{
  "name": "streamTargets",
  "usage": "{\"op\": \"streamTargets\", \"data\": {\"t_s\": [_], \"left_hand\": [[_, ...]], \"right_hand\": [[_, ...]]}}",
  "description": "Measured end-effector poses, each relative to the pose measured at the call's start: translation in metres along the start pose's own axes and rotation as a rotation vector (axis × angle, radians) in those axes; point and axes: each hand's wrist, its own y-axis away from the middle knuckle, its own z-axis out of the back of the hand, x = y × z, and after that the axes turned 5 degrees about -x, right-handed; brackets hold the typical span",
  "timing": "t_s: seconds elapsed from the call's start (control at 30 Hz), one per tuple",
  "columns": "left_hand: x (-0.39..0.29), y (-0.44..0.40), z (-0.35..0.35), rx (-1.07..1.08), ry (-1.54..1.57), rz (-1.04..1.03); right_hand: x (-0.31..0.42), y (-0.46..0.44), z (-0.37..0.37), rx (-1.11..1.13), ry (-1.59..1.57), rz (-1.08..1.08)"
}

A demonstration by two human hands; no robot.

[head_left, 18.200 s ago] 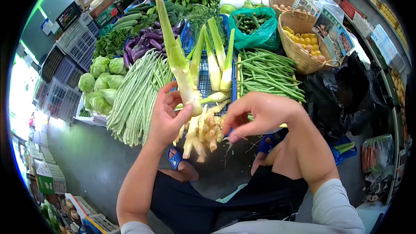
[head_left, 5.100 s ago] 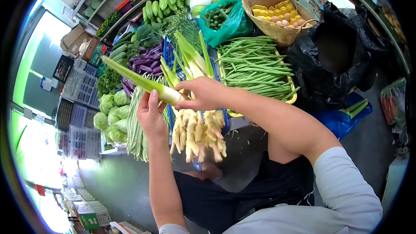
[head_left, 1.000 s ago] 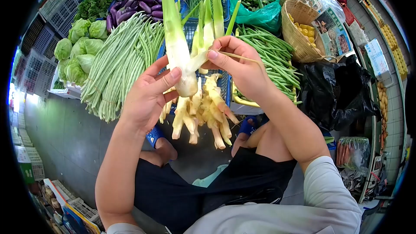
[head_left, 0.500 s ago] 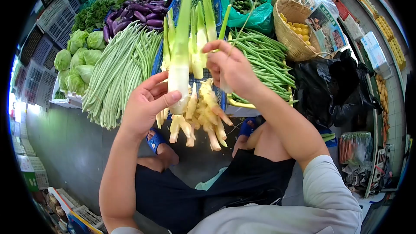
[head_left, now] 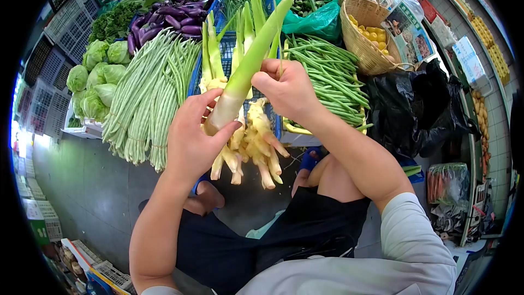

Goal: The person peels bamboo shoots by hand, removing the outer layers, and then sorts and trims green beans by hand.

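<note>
My left hand [head_left: 191, 134] is closed round the pale base of a water bamboo shoot [head_left: 245, 76], thumb on the near side. The shoot is white below, green above, and leans to the upper right. My right hand [head_left: 290, 92] is pinched beside the shoot's middle, with a thin green leaf strip [head_left: 281, 54] sticking up from its fingers. Whether that strip is still joined to the shoot I cannot tell. Under my hands lies knobbly ginger [head_left: 261, 134] at the front of a blue basket [head_left: 196, 74]. More shoots [head_left: 214, 57] stand behind it.
Long beans [head_left: 150, 93], eggplants [head_left: 174, 16] and cabbages [head_left: 96, 76] lie to the left. Green beans [head_left: 327, 79], a teal bag [head_left: 310, 19], a wicker basket [head_left: 360, 49] and black plastic bags [head_left: 404, 109] are on the right.
The shoot has gone from nearly upright to leaning right. My right hand has come down and left to its side, fingers closing. My left hand has turned with the shoot.
</note>
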Motion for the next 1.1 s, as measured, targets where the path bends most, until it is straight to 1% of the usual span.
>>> {"op": "streamTargets", "data": {"t_s": [0.07,0.17,0.3,0.37,0.4,0.47,0.5,0.57,0.6,0.67,0.7,0.77,0.8,0.9,0.97,1.0,1.07,1.1], "left_hand": [[0.002,0.000,-0.001,-0.027,-0.060,-0.070],[-0.001,0.000,0.000,-0.043,-0.061,-0.096],[0.000,0.001,0.000,-0.043,-0.060,-0.089],[0.004,0.001,0.000,-0.034,0.031,-0.083],[0.001,0.001,0.002,-0.034,0.031,-0.083],[-0.007,0.001,0.008,0.080,0.242,0.099],[-0.006,0.001,0.009,0.078,0.242,0.098],[0.002,0.001,0.013,0.202,0.456,0.278],[0.006,0.000,0.014,0.201,0.456,0.280],[0.013,-0.002,0.016,0.306,0.698,0.332],[0.015,-0.002,0.018,0.307,0.699,0.332],[0.015,-0.003,0.022,0.394,0.753,0.365],[0.014,-0.003,0.023,0.394,0.752,0.365],[0.013,-0.005,0.023,0.448,0.828,0.390],[0.016,-0.004,0.020,0.438,0.784,0.385],[0.014,-0.005,0.019,0.443,0.785,0.384],[0.007,-0.004,0.019,0.444,0.624,0.391],[0.007,-0.003,0.017,0.449,0.624,0.391]], "right_hand": [[0.000,0.002,-0.001,-0.023,0.074,0.009],[0.005,0.006,-0.005,-0.078,0.111,0.062],[0.011,0.010,-0.006,-0.098,0.192,0.082],[0.012,0.012,-0.008,-0.156,0.206,0.154],[0.007,0.010,-0.007,-0.156,0.205,0.154],[-0.007,0.004,-0.001,-0.140,0.128,0.180],[-0.004,0.005,0.001,-0.139,0.128,0.182],[0.003,0.009,0.003,-0.095,0.189,0.127],[0.004,0.009,0.002,-0.094,0.188,0.126],[0.005,0.009,0.002,-0.089,0.113,0.095],[0.003,0.008,0.004,-0.090,0.113,0.095],[-0.001,0.004,0.008,-0.064,0.092,0.074],[-0.001,0.004,0.009,-0.064,0.091,0.074],[-0.003,0.000,0.009,-0.029,0.153,0.085],[-0.016,-0.006,0.006,-0.045,0.045,0.160],[-0.023,-0.009,0.005,-0.051,0.046,0.159],[-0.032,-0.013,0.007,-0.108,0.095,0.235],[-0.027,-0.012,0.007,-0.128,0.112,0.260]]}}
